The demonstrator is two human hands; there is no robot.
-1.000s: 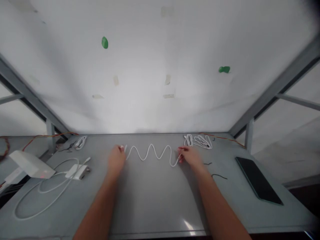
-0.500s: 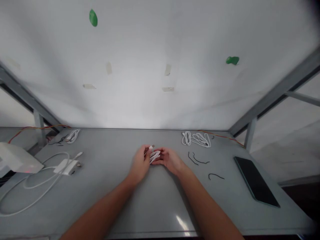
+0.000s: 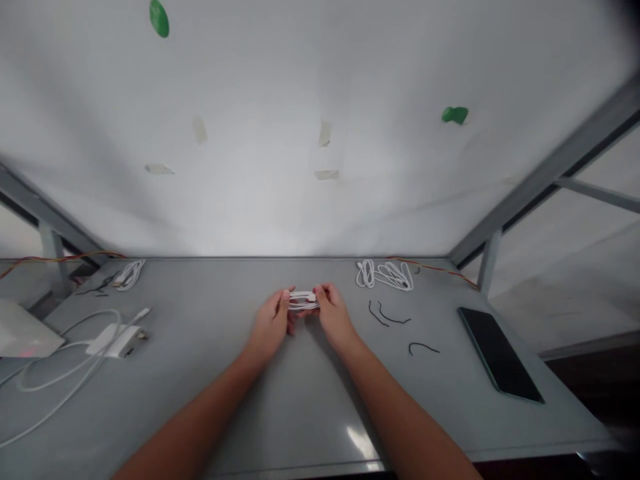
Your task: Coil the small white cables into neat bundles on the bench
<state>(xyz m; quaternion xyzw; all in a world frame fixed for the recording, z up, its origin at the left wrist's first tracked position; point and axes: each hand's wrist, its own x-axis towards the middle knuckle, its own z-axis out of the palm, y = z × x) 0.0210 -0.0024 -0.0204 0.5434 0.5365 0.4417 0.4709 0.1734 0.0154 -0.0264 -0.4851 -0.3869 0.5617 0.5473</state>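
Between my hands a white USB cable [image 3: 302,305] is folded into a flat, sideways bundle, held over the middle of the grey table. My left hand [image 3: 270,323] is closed on the bundle's left end, thumb on top. Its right end is pinched by my right hand [image 3: 333,313], with the thumb beside the white plug. My fingers hide both ends of the bundle. To the right of my right hand, several thin black twist ties [image 3: 395,315] lie loose on the table.
Two coiled white cables [image 3: 385,274] lie at the back right. A black phone [image 3: 500,353] rests on the right. At left are a white charging adapter [image 3: 113,340] with its cable, another coiled cable [image 3: 131,274] and a white device [image 3: 25,330]. A white wall [image 3: 260,200] stands behind.
My right hand has closed on the right end of the cable bundle, which has turned from slanted to level. The plug has moved from the left hand's side to the right. The view has shifted slightly.
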